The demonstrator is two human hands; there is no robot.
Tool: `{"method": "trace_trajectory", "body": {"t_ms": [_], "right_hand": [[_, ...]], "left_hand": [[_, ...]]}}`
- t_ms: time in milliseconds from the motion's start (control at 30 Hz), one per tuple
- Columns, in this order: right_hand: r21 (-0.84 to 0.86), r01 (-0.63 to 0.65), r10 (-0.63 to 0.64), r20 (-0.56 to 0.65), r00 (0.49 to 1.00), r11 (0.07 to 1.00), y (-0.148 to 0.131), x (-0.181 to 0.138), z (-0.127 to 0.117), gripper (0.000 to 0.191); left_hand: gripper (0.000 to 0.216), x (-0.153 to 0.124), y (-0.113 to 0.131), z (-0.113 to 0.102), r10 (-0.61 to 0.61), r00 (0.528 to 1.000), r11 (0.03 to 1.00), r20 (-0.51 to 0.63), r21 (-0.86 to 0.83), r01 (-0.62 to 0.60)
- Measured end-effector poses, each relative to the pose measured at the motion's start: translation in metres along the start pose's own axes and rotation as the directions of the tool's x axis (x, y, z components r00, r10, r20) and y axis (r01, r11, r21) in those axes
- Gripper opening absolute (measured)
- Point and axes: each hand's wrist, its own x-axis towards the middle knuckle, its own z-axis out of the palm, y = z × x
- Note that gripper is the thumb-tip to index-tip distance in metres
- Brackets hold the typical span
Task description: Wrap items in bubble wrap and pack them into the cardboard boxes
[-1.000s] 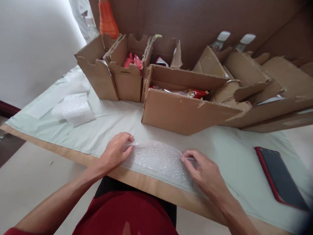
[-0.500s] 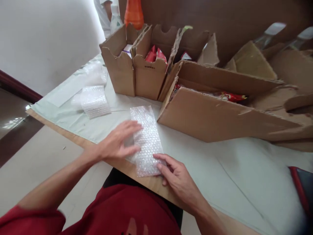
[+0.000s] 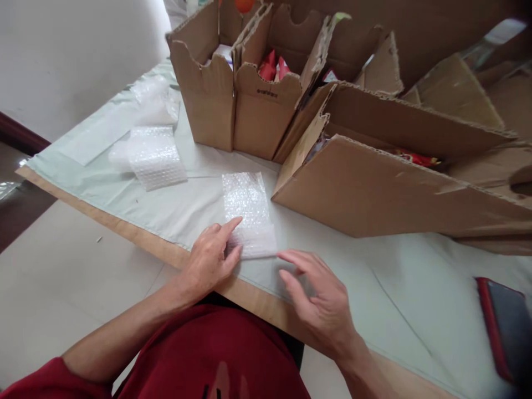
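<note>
In front of me on the cloth-covered table lies a clear bubble wrap sheet (image 3: 246, 199). Its near end is folded back over itself into a double layer. My left hand (image 3: 214, 250) rests at the sheet's left side, forefinger stretched over the wrap and thumb by the fold, the two apart. At the near right corner is my right hand (image 3: 318, 285), its thumb and fingers spread with nothing between them; the forefinger tip is at or just beside that corner.
More bubble wrap (image 3: 155, 156) lies to the left. Open cardboard boxes (image 3: 386, 194) line the back, some with red packets (image 3: 274, 66) inside. A phone with a red edge (image 3: 505, 327) lies at far right. The wooden table edge (image 3: 137, 235) runs close to my body.
The near end of the bubble wrap has been folded up, so the sheet is shorter. My left hand has come down onto its side; my right hand has opened and moved right.
</note>
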Motion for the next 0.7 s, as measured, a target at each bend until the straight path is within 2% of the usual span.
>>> {"method": "trace_trajectory", "body": {"t_ms": [67,100,167,300,367,433,500,567,633,700], "right_hand": [[-0.217,0.229,-0.204,0.134,0.970,0.949,0.006,0.010,0.008,0.029],[-0.281,0.298,-0.247,0.204,0.947,0.912,0.010,0.016,0.013,0.030],[-0.346,0.361,-0.265,0.293,0.919,0.866,0.019,0.026,0.022,0.029],[-0.370,0.395,-0.283,0.323,0.903,0.841,0.022,0.034,0.024,0.029],[-0.319,0.398,-0.280,0.357,0.891,0.860,0.014,0.036,0.018,0.029],[-0.211,0.331,-0.217,0.431,0.876,0.920,0.004,0.038,0.011,0.030],[-0.127,0.211,-0.127,0.472,0.872,0.969,-0.003,0.041,0.006,0.030],[-0.156,0.155,-0.085,0.383,0.920,0.976,-0.004,0.041,0.005,0.028],[-0.269,0.190,-0.139,0.198,0.970,0.944,-0.002,0.039,0.007,0.026],[-0.364,0.254,-0.228,0.113,0.967,0.896,0.001,0.034,0.010,0.022]], "left_hand": [[0.053,0.002,0.000,0.001,-0.003,1.000,0.999,-0.001,0.039,0.003],[0.054,0.002,0.000,0.002,-0.001,1.000,0.998,-0.008,0.059,0.002],[0.056,0.000,0.002,0.002,0.013,0.999,0.995,-0.030,0.095,-0.010],[0.056,-0.013,0.005,-0.008,0.119,0.985,0.990,-0.125,0.092,-0.108],[0.055,-0.022,0.007,-0.016,0.213,0.971,0.976,-0.105,0.063,-0.207],[0.047,-0.028,0.008,-0.021,0.273,0.960,0.962,-0.053,0.011,-0.273],[0.037,-0.029,0.007,-0.022,0.246,0.968,0.968,-0.042,-0.044,-0.248],[0.033,-0.025,0.003,-0.018,0.165,0.985,0.984,-0.050,-0.056,-0.168],[0.033,-0.016,-0.001,-0.012,0.113,0.992,0.993,-0.048,-0.023,-0.114],[0.034,-0.008,-0.005,-0.008,0.098,0.995,0.995,-0.030,0.019,-0.097]]}}
